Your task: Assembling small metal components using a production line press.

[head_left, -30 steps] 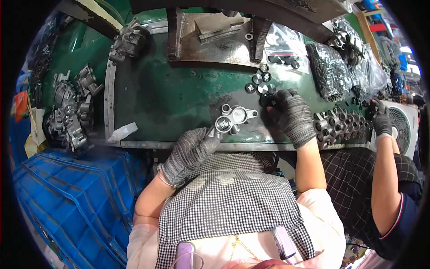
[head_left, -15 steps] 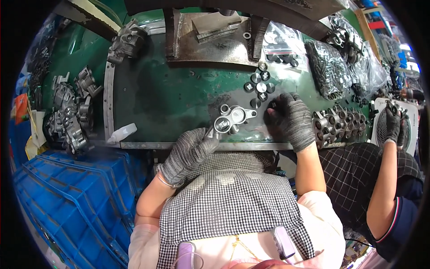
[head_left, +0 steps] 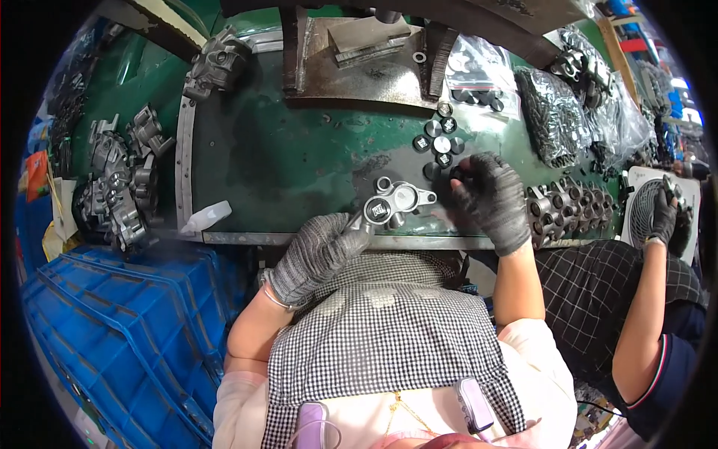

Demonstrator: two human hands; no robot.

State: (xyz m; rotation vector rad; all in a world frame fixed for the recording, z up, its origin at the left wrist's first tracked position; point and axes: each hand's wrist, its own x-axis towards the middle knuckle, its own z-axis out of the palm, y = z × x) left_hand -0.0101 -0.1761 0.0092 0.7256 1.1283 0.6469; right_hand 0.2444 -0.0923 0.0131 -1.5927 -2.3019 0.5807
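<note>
My left hand (head_left: 321,251), in a grey knit glove, grips a silver metal casting (head_left: 404,197) by its near left end, just above the table's front edge. A round black cap (head_left: 377,210) with light markings sits in one bore of the casting; the bore beside it shows a pale round face. To the right, my right hand (head_left: 495,200), gloved too, hovers with fingers curled and thumb tucked in. A small dark round cap (head_left: 457,173) shows at its fingertips, partly hidden. Just beyond lies a cluster of black and silver round caps (head_left: 442,144).
More castings lie piled at left (head_left: 120,187), and a row of them (head_left: 570,208) stands at right. A steel fixture (head_left: 366,86) occupies the back. Bagged small parts (head_left: 550,120) lie at back right. A white bottle (head_left: 207,217), blue crates (head_left: 127,322) and a co-worker's gloved hand (head_left: 664,215) flank me.
The view has shifted slightly. My right hand has turned a little, its fingers curling in more. My left hand keeps its grip on the casting. The co-worker's hand has moved slightly.
</note>
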